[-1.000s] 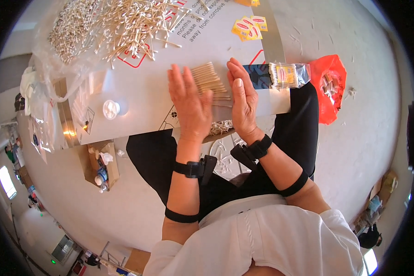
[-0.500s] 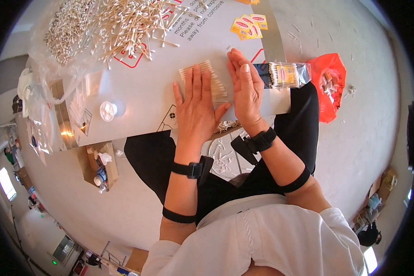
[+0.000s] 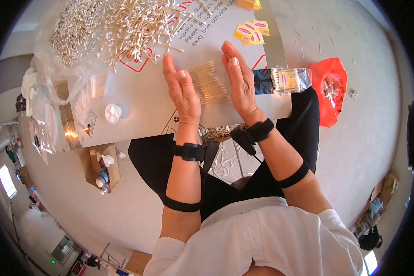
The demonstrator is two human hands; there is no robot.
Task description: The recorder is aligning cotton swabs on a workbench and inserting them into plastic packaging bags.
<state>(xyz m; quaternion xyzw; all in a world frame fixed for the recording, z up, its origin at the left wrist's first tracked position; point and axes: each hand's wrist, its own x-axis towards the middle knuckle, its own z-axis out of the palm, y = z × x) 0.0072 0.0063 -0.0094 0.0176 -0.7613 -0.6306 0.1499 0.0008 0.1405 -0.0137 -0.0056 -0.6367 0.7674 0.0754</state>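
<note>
A row of cotton swabs (image 3: 208, 83), side by side and a little blurred, lies on the table between my two hands. My left hand (image 3: 183, 94) stands on edge at the row's left end, fingers straight and thumb up. Facing it from the right end is my right hand (image 3: 242, 87), also on edge with fingers stretched out. Whether the palms touch the outer swabs, I cannot tell. Just right of my right hand lies a clear packet of swabs (image 3: 286, 80) with a yellow label, on the table's right edge.
A big heap of loose swabs (image 3: 135, 27) and a plastic bag of swabs (image 3: 73, 39) fill the far left. Yellow cards (image 3: 252, 33) lie at the far right. A small white tub (image 3: 112, 113) stands left. A red bag (image 3: 329, 92) hangs right; an open carton (image 3: 89, 168) sits below left.
My left hand has lifted off the top of the swab row, turned on edge and moved to its left end. The right hand stays on edge at the right, shifted slightly left.
</note>
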